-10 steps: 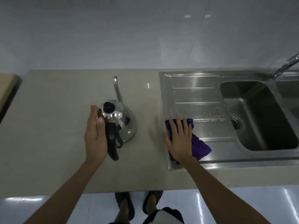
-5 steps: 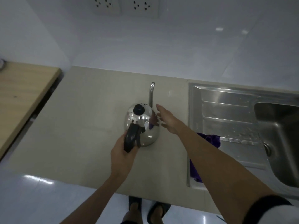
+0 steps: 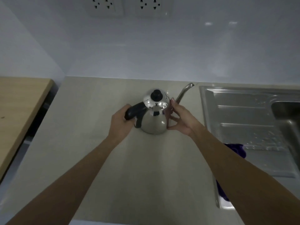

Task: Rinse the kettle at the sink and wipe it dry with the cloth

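A shiny steel kettle (image 3: 155, 120) with a black lid knob, black handle and thin curved spout stands on the beige counter (image 3: 100, 143). My left hand (image 3: 121, 121) is closed around the black handle on the kettle's left. My right hand (image 3: 179, 118) rests flat against the kettle's right side, fingers apart, thumb under the belly. The purple cloth (image 3: 237, 149) lies on the steel draining board (image 3: 246, 114), mostly hidden behind my right forearm.
The sink basin (image 3: 289, 111) shows at the right edge. A wooden worktop (image 3: 17, 108) sits lower at the left, across a dark gap. Two wall sockets (image 3: 125, 4) are on the white wall above the counter.
My right hand left the cloth and came over to the kettle's right side. My left hand took hold of the handle. The kettle has turned so its spout points right, toward the sink.
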{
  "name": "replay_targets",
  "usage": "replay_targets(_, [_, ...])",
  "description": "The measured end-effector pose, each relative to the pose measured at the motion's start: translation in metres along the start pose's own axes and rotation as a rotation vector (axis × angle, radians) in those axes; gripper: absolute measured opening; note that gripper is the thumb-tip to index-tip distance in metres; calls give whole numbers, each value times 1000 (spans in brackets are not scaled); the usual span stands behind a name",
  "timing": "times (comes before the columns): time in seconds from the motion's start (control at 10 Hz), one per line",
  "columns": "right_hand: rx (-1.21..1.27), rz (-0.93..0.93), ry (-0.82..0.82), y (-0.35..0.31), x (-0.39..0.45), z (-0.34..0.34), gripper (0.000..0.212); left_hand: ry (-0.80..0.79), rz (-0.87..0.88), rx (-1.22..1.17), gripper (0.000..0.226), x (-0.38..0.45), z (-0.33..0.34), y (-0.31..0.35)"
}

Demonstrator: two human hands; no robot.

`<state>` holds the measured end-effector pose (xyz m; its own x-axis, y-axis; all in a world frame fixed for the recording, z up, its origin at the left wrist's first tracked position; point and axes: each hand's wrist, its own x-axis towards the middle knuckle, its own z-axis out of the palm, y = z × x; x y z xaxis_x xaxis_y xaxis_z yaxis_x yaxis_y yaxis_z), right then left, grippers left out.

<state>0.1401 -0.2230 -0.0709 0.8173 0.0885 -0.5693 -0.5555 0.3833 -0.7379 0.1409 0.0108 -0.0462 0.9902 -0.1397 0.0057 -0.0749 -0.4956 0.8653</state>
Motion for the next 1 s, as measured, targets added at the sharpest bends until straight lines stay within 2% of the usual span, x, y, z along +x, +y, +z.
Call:
replay_targets(0.1, [97,-42,90,-18,24,6,40,-16,13,39,23,58,-2,5])
replay_targets(0.2, [150,-85,164,-34,44,11,56,-44,-5,72,26,111,1,9])
replay_targets(0.4, [217,-103,269,-57,74,11,62,-152,-32,43,29,177,10,9])
replay_targets(0.6, [225,-89,299,-61,83,6,49,-128,-26,42,30,193,22,0])
replay_targets(0.9, [247,-117,367,-60,66,14,49,-96,-51,99,31,181,21,4])
replay_targets(1.0, [97,-100,471,-54,55,10,83,-47,-72,162,52,169,24,7])
